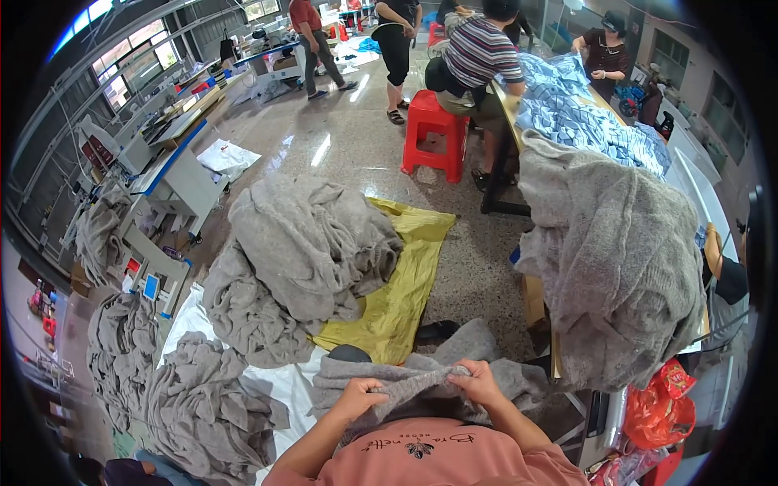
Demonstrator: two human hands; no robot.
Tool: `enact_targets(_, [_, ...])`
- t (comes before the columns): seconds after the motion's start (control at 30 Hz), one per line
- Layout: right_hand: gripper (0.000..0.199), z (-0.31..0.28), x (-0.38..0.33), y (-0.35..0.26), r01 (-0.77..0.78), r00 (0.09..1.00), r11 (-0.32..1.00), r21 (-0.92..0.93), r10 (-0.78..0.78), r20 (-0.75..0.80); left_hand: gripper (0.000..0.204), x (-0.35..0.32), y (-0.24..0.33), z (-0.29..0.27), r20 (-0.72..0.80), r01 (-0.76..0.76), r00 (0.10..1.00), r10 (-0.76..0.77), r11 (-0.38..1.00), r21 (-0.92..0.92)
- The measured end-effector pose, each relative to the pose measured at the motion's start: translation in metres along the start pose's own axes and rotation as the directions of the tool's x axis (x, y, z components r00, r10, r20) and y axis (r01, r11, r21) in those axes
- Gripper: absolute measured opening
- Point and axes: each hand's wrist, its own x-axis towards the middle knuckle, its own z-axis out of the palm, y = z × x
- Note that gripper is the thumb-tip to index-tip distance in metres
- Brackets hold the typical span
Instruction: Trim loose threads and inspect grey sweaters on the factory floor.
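Observation:
A grey knitted garment (413, 385) is stretched between my two hands, in front of my body. My left hand (361, 398) is closed on one part of its edge, the thumb pressed on top. Further right, my right hand (480, 383) pinches the same edge between thumb and fingers. Between the hands the edge is drawn into a band, and the rest of the cloth hangs in folds below and beyond it. Which part of the garment the edge belongs to, I cannot tell.
A heap of grey knitwear (308, 243) lies ahead on a yellow sheet (421, 243). More grey knits (198, 397) lie at left, and another pile (616, 259) covers the table end at right. A red stool (436, 138) bears a seated person. Red plastic bags (658, 409) sit at lower right.

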Motion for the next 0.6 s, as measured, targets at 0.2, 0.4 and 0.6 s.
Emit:
enact_targets(0.2, [0.006,-0.018,0.008,0.042,-0.001,0.991,0.998,-0.066,-0.008,-0.133,0.016,0.003,-0.004,0.002,0.068,0.17,0.985,-0.156,0.912,-0.373])
enact_targets(0.4, [0.019,-0.026,0.012,0.076,-0.206,0.978,0.739,-0.641,0.183,-0.102,0.014,0.008,-0.004,0.012,0.148,0.162,0.983,-0.105,0.873,-0.459])
enact_targets(0.6, [0.019,0.001,0.01,0.031,0.258,0.961,0.536,-0.804,-0.23,0.155,0.01,0.014,0.015,0.042,0.006,-0.035,0.999,0.035,0.997,0.074])
